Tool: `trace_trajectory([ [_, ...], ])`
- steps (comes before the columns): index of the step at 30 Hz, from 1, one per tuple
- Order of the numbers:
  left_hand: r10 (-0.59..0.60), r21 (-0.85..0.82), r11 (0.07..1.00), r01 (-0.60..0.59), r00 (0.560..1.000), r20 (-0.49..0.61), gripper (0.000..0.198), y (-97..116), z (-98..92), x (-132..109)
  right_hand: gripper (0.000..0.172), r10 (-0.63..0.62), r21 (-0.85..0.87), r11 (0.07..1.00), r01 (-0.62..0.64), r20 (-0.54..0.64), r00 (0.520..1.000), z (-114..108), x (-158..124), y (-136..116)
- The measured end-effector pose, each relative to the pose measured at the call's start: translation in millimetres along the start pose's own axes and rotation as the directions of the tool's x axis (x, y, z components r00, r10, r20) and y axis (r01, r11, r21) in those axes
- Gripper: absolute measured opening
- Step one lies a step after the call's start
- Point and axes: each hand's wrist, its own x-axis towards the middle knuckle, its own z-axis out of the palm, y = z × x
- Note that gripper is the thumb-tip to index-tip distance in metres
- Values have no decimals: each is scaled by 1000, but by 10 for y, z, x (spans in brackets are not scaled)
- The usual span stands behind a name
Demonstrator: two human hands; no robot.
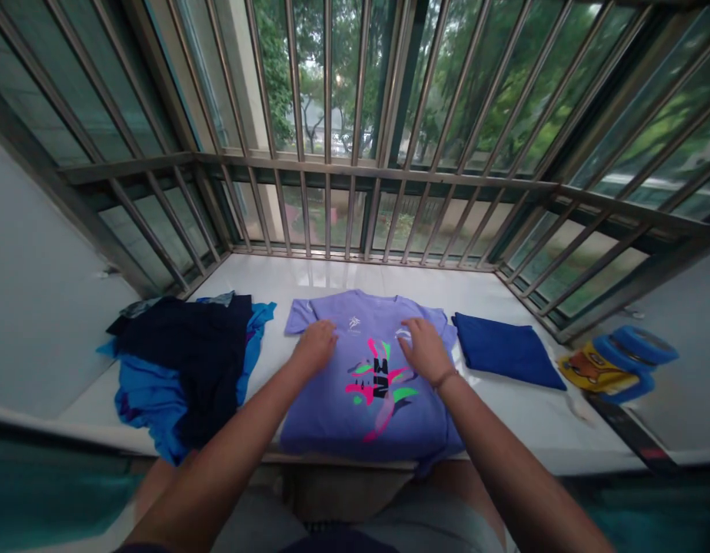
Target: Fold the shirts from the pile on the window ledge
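Note:
A purple T-shirt [360, 415] with a pink, green and black print lies spread face up on the white sill [332, 278]. My left hand [314, 346] rests flat on its upper chest, left of the print. My right hand [424, 349] lies on the chest to the right, fingers stretched toward the collar. Both hands press on the cloth and grip nothing. The shirt's hem hangs slightly over the front edge.
A heap of dark navy and bright blue clothes [182, 361] sits at the left. A folded blue garment [508, 349] lies at the right. Farther right are blue round objects [635, 353] on a yellow printed item [588, 369]. Metal window bars [326, 123] close off the back.

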Motion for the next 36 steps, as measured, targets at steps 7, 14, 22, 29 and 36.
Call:
trace_trajectory([
  [7, -3, 117, 993, -6, 997, 78, 63, 88, 728, -951, 49, 22, -147, 989, 3, 172, 985, 812, -1177, 31],
  [14, -112, 176, 978, 109, 994, 9, 64, 144, 713, -1314, 57, 110, -183, 980, -75, 195, 975, 830, -1463, -131],
  [22, -236, 228, 952, 204, 964, 120, 69, 324, 513, -1496, 57, 18, -147, 989, -9, 58, 998, 979, -1812, -299],
  [29, -285, 257, 940, 225, 931, 229, 64, 152, 254, -1549, 45, 15, -16, 1000, -17, -89, 996, 779, -1788, 87],
  [36, -296, 324, 919, 225, 937, 188, 53, 156, 51, -1409, 50, 437, -195, 876, -442, -71, 897, 250, -1101, 1018],
])
